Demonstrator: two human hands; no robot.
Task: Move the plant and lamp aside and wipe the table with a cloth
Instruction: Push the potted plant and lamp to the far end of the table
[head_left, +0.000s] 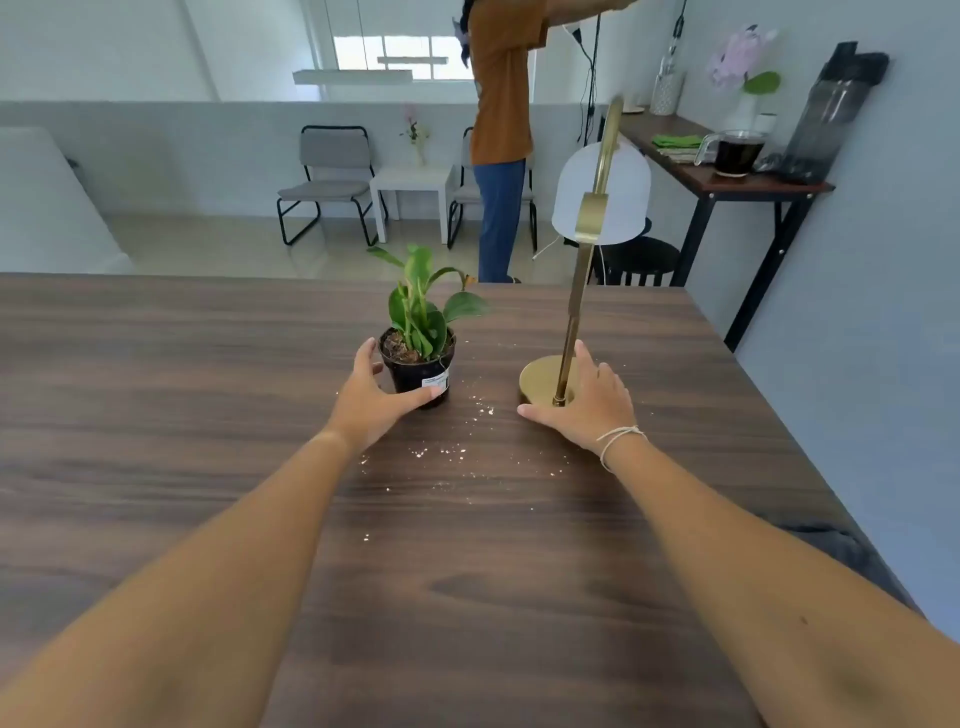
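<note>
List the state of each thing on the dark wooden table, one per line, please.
small green plant in black plastic pot: upright, left hand cupped around it
brass lamp with white dome shade: upright, unlit, right hand on its round base
dark wooden table: scattered with white crumbs

A dark brown wooden table top is streaked with lengthwise grain, and white crumbs are scattered across its middle. Glossy green leaves, some edged in yellow, are carried by a small potted plant, whose black plastic pot is marked with a white printed label. A brass-gold metal lamp is topped by a white dome shade. A pale string bracelet is worn on one wrist. Behind, an orange-brown top and blue trousers are worn by a standing person.
</note>
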